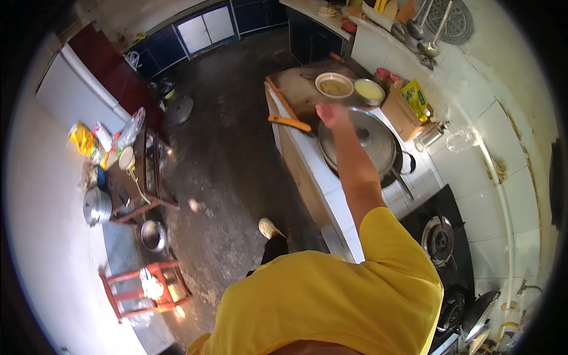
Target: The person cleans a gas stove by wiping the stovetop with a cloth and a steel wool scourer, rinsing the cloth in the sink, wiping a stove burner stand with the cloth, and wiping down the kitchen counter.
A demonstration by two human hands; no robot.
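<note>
My right hand point(332, 114) is stretched out over the upper left edge of a large metal lid point(370, 142), which covers a dark wok on the tiled counter. The fingers are smeared by motion, so their shape and any small thing in them are unclear. Just beyond the hand stand a white-rimmed bowl point(334, 86) with brownish contents and a bowl point(369, 92) with pale yellow contents. To the left of the hand, a knife with an orange handle point(290, 123) lies at the counter's edge. My left hand is outside the view.
A cardboard box point(402, 116) with a yellow packet stands by the tiled wall. The black gas stove point(439, 239) is at the right. On the floor are a pot point(154, 235), a red chair point(148, 287) and a round lid point(179, 110). Ladles point(431, 47) hang above.
</note>
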